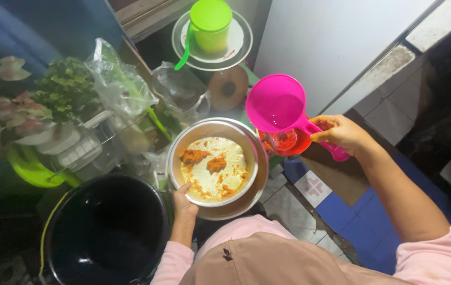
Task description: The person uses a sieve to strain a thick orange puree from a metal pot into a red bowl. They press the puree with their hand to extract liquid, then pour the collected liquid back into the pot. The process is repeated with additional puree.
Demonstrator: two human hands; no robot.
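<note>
While tiled floor [310, 211] shows below, left hand [183, 203] grips a metal bowl [215, 166], right hand [339, 132] clamps a pink dipper [278, 105].

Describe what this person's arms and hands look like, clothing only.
Both arms wear light pink sleeves, pushed up so the forearms are bare. The left sleeve ends near the wrist; the right sleeve stops around the elbow. The left hand and right hand are bare: no gloves, rings or watch visible.

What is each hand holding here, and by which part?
Right hand grips the pink water dipper by its handle. Left hand holds the metal strainer bowl, with orange pulp inside, at its near rim.
</note>
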